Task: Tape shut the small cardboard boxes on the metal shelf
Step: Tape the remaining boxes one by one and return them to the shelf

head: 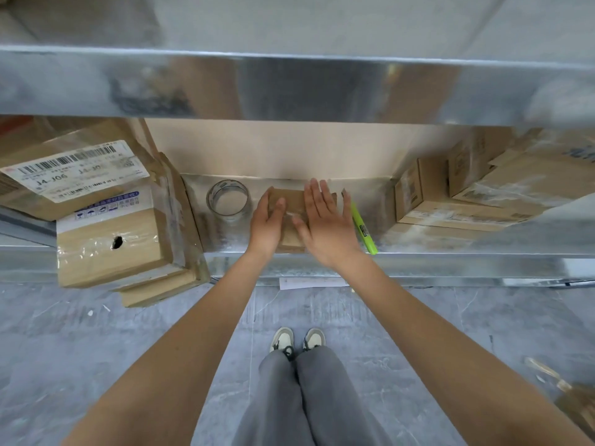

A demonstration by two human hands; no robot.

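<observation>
- While lying on the metal shelf (450, 243), small cardboard box (291, 204): steadied by left hand (267, 220), fingers straight.
- Pressed flat under right hand (325, 220), grip released.
- Tape roll (229, 201) just left.

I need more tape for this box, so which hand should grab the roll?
Left, probably. The tape roll stands just left of the box, right beside the left hand. The right hand lies flat on the box, and would have to cross over.

Small brown box (291, 217) on shelf (418, 249)
</observation>
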